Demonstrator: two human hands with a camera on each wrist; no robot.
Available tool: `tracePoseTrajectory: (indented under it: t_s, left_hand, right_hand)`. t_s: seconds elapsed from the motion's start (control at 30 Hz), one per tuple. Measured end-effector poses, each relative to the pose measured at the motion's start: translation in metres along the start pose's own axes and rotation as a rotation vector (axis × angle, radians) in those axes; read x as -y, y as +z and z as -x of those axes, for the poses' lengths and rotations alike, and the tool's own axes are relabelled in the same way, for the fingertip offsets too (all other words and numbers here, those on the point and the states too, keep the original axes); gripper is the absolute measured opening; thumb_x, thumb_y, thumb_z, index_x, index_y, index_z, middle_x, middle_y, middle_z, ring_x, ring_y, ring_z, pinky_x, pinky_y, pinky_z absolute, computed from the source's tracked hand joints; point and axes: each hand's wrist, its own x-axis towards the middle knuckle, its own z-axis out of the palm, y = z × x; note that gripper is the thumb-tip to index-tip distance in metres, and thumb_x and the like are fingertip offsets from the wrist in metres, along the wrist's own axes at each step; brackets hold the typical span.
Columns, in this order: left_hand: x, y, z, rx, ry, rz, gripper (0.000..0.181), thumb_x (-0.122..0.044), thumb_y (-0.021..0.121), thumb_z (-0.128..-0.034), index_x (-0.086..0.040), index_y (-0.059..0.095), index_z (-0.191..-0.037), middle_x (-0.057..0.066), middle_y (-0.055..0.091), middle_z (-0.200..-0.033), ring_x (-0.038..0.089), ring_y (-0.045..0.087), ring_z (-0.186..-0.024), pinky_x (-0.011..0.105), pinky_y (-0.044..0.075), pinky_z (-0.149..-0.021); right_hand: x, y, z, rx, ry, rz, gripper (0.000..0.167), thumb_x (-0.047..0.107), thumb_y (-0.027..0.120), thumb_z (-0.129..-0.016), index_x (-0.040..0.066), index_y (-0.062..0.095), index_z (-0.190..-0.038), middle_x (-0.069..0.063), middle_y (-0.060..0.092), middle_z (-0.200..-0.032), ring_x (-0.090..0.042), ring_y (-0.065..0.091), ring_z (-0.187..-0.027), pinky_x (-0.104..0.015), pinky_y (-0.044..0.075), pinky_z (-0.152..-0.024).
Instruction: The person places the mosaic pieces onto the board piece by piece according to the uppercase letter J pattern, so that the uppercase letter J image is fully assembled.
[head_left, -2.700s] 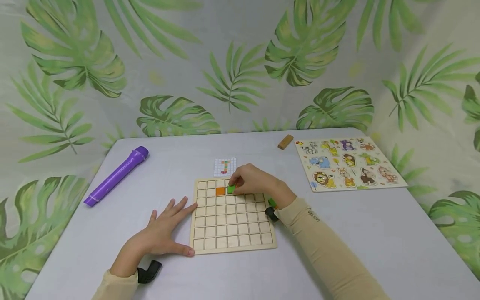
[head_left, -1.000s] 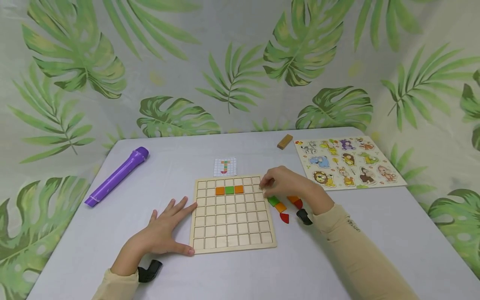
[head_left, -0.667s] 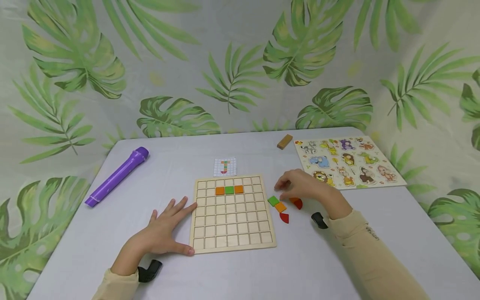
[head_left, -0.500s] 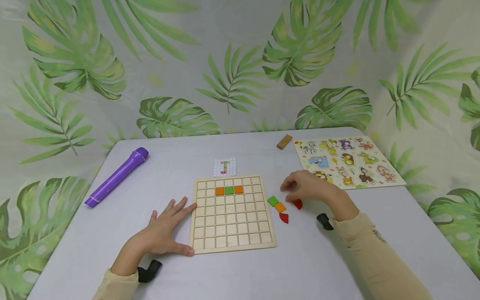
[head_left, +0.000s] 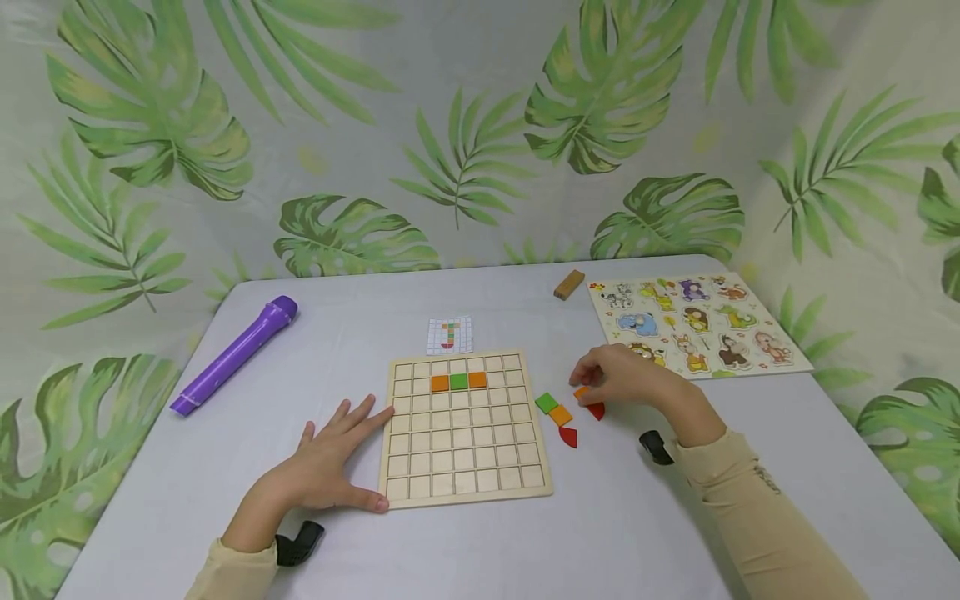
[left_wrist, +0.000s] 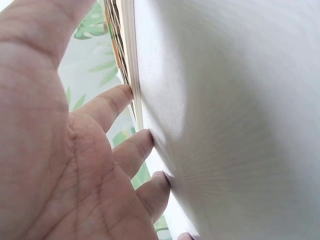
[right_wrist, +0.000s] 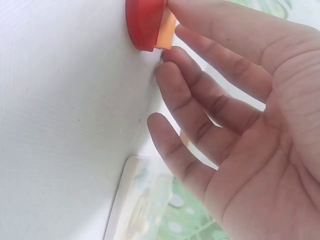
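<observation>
My left hand (head_left: 318,467) lies spread beside the wooden grid board (head_left: 465,458), thumb and index fingertip touching its left edge. In the left wrist view the straight fingers (left_wrist: 132,152) rest against the white cloth and board edge. Two orange tiles flank a green tile (head_left: 458,381) in the board's second row. Right of the board, my right hand (head_left: 633,382) pinches an orange tile (right_wrist: 166,34) between thumb and fingertips, beside a red quarter-round tile (right_wrist: 145,25). Nearby lie a green tile (head_left: 547,403), an orange tile (head_left: 561,415) and another red quarter-round (head_left: 568,437).
A small pattern card (head_left: 450,335) lies behind the board. At the left is a purple toy microphone (head_left: 236,354). An animal puzzle board (head_left: 697,325) sits at the back right, with a small wooden block (head_left: 569,284) near it.
A green tile and a second orange tile have been set beside the first orange one. My right hand has moved from the board rightward to the loose tiles. The left hand stays put.
</observation>
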Motion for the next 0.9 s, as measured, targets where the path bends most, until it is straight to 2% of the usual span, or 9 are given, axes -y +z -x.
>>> tracePoseTrajectory:
  t_s: [0.33, 0.47, 0.67, 0.9]
  left_hand:
    - [-0.0004, -0.0005, 0.0002, -0.004, 0.003, -0.002, 0.129, -0.063, 0.096, -0.0661, -0.028, 0.029, -0.171, 0.014, 0.014, -0.182, 0.054, 0.003, -0.165, 0.091, -0.001, -0.116]
    - [-0.0001, -0.0001, -0.0001, 0.000, 0.001, -0.006, 0.129, -0.064, 0.095, -0.0660, -0.028, 0.029, -0.171, 0.014, 0.014, -0.182, 0.054, 0.003, -0.166, 0.091, -0.001, -0.116]
    - [-0.0005, 0.0001, 0.0002, 0.002, -0.002, -0.010, 0.130, -0.063, 0.096, -0.0660, -0.028, 0.029, -0.171, 0.015, 0.014, -0.182, 0.054, 0.003, -0.165, 0.091, -0.001, -0.116]
    - [-0.0016, -0.0009, -0.0003, 0.005, -0.001, -0.002, 0.129, -0.062, 0.096, -0.0663, -0.028, 0.030, -0.171, 0.015, 0.014, -0.182, 0.054, 0.003, -0.165, 0.092, -0.001, -0.116]
  right_hand:
    - [-0.0028, 0.0014, -0.0029, -0.012, -0.002, -0.031, 0.021, 0.019, 0.085, -0.093, 0.008, 0.079, -0.109, -0.002, 0.078, -0.103, -0.014, 0.067, -0.091, -0.034, 0.059, -0.088]
    - [-0.0024, 0.0013, -0.0020, -0.014, 0.003, -0.025, 0.023, 0.020, 0.086, -0.092, 0.008, 0.079, -0.111, -0.002, 0.078, -0.106, -0.015, 0.067, -0.095, -0.037, 0.060, -0.091]
    - [-0.0025, 0.0014, 0.0015, -0.013, -0.005, -0.011, 0.021, 0.013, 0.084, -0.092, 0.007, 0.079, -0.112, -0.004, 0.077, -0.109, -0.019, 0.067, -0.100, -0.042, 0.061, -0.096]
    - [-0.0039, 0.0050, -0.0009, -0.045, -0.037, 0.009, 0.019, 0.017, 0.085, -0.093, 0.009, 0.079, -0.109, -0.003, 0.076, -0.105, -0.016, 0.068, -0.095, -0.038, 0.060, -0.091]
